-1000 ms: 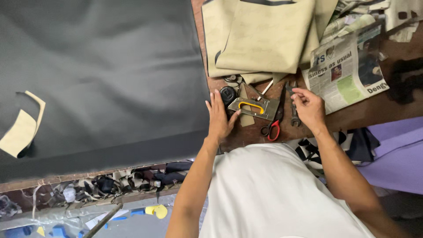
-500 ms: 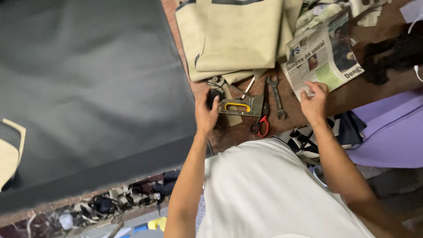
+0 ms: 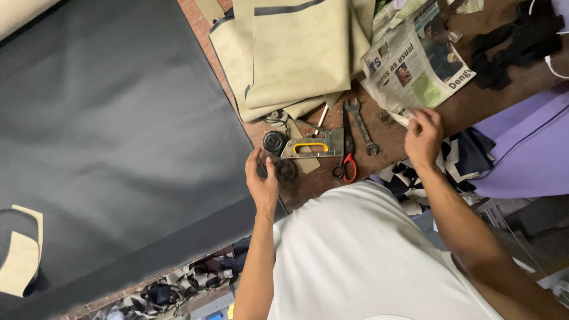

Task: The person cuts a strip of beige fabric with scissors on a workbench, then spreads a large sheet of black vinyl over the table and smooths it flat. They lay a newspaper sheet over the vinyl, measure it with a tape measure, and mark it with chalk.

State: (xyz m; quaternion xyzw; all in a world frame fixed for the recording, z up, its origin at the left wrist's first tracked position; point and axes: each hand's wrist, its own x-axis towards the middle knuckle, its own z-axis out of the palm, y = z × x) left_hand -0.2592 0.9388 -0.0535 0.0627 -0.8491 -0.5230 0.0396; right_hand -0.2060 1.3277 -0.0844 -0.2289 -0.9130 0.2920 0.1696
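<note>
The left hand (image 3: 262, 181) had slid off the staple gun (image 3: 311, 145) toward seven o'clock, fingers apart over a black spool (image 3: 285, 169); the right hand (image 3: 422, 133) had moved to three o'clock, pinching the newspaper (image 3: 415, 62).

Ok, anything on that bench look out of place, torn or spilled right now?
Nothing spilled or broken that I can see. The bench is just cluttered: the metal staple gun with a yellow handle, red-handled scissors and steel spanner lie loose together, and the folded newspaper hangs crumpled at the right hand.

My big dark sheet (image 3: 118, 136) runs off the picture at nine o'clock. The tan cloth (image 3: 290, 53) is cut off at twelve. My right fingers (image 3: 422, 118) hide whatever they pinch.
</note>
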